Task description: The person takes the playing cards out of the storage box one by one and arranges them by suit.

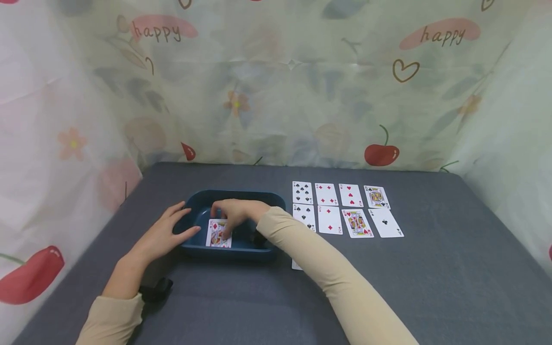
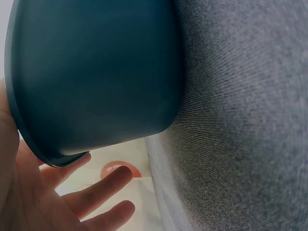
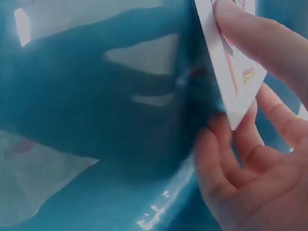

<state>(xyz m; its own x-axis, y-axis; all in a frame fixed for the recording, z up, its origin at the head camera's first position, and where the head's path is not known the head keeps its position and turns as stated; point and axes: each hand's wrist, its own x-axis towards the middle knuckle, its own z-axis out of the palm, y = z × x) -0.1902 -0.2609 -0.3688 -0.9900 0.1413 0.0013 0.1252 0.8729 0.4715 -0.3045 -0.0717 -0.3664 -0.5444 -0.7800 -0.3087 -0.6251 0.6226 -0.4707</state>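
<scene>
A dark blue tray (image 1: 235,254) sits on the grey cloth, left of centre. Inside it my right hand (image 1: 235,211) pinches a playing card (image 1: 215,235), a red-suited face card, between thumb and fingers. In the right wrist view the thumb lies on the face of the card (image 3: 243,72) while the fingers are behind it; its white edge shows, and I cannot tell whether more cards are beneath. My left hand (image 1: 161,235) is at the tray's left end, touching the rim. Its fingers (image 2: 98,192) are spread and fairly straight beside the tray's outer wall (image 2: 96,72).
Right of the tray, face-up cards lie in two rows of several, among them a four of diamonds (image 1: 326,194) and a king of hearts (image 1: 358,224). Another card (image 1: 295,265) is mostly hidden under my right sleeve (image 1: 319,258). A printed curtain (image 1: 276,110) hangs behind the table.
</scene>
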